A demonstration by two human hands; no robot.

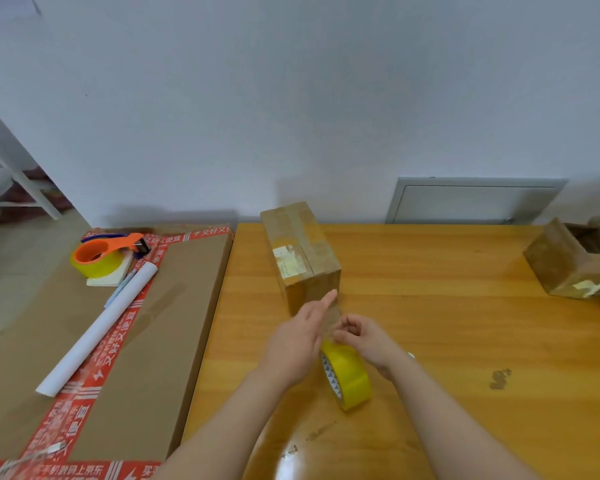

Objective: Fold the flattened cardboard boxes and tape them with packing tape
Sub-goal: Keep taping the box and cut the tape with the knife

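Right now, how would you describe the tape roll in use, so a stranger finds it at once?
On the wooden table, find the closed cardboard box near the left edge. Just before it, under the left hand and right hand, is a yellow tape roll on its edge. Unlike the other yellow roll, it has no orange holder.

Your bare forearms come in from the lower edge and converge in front of you. Your left grip [297, 341] is turned back-up, its index finger [328, 299] stretched straight forward and the other fingers mostly hidden. Your right grip [364, 336] sits just beside it, fingers [347, 327] curled inward, pinching the tape strip [334, 311]. Both wrists look roughly straight.
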